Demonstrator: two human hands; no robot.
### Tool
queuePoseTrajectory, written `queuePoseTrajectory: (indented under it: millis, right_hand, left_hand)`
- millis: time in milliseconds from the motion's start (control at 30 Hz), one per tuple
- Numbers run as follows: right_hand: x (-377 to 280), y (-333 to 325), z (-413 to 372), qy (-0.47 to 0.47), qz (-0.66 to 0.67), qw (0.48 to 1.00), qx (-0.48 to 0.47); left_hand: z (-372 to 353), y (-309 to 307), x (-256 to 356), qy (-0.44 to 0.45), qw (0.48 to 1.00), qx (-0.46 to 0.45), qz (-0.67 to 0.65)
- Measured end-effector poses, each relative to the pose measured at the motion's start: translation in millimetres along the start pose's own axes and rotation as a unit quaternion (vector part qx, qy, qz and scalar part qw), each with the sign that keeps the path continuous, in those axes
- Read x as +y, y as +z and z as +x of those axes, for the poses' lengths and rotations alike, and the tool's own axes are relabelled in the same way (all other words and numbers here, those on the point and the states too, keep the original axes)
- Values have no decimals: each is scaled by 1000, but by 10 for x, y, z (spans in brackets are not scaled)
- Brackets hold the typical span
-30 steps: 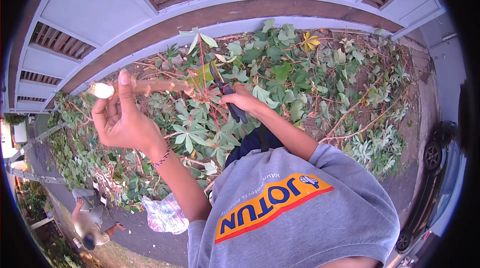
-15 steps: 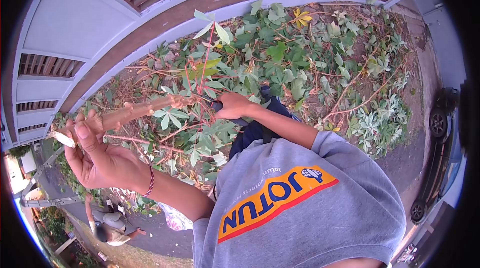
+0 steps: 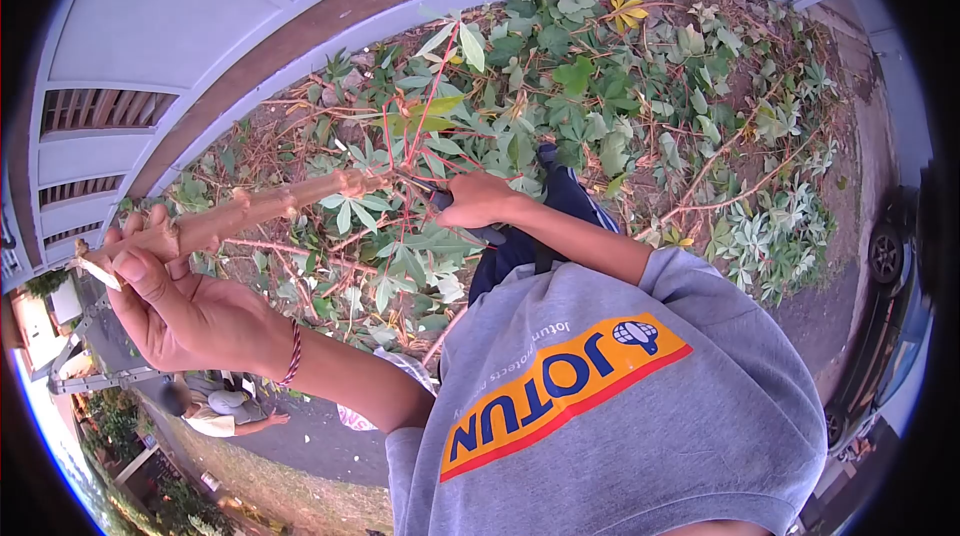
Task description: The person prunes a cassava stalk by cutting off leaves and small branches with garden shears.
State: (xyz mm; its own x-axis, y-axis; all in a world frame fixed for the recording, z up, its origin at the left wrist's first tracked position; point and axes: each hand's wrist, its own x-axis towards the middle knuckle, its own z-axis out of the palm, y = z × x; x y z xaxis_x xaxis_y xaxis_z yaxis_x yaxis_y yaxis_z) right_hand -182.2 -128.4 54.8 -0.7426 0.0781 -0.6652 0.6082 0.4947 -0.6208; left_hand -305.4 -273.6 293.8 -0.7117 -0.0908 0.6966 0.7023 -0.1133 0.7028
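A thick, knobbly tan cassava branch spans the space between my hands, with its pale cut end at the far left. My left hand is closed around it near that end, thumb on the near side. Red-stalked leaves sprout from the other end. There my right hand grips a dark-handled cutting tool. Its tip lies against or just beside the branch end; leaf stalks partly hide the contact, and my fist covers most of the handle.
Cut leaves and thin branches cover the ground ahead, along a wall with vents. Another person is low on the pavement at the lower left, beside a metal ladder. A parked car stands at right.
The view has shifted slightly. The branch's cut end and my left hand sit a little further left. The other person's raised arm no longer shows. Both my grips look the same.
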Motion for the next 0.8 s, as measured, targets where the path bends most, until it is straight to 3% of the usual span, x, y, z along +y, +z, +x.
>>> queuePoseTrajectory:
  millis: [300, 500, 600, 700, 800]
  right_hand:
    - [12, -34, -8, -13, 19, 998, 64]
    - [-101, -59, 17, -16, 61, 996, 56]
    - [22, 39, 68, -22, 58, 988, 143]
    - [168, 24, 120, -24, 118, 976, 183]
    - [254, -73, 84, -10, 260, 956, 136]
  left_hand:
    - [-17, 135, 111, 16, 1000, -7, -21]
    - [-122, 309, 265, 2, 993, -73, -88]
    - [-125, 354, 295, -22, 989, -71, -126]
    - [-71, 366, 298, -12, 993, -47, -110]
    - [-41, 367, 313, -62, 982, -20, -177]
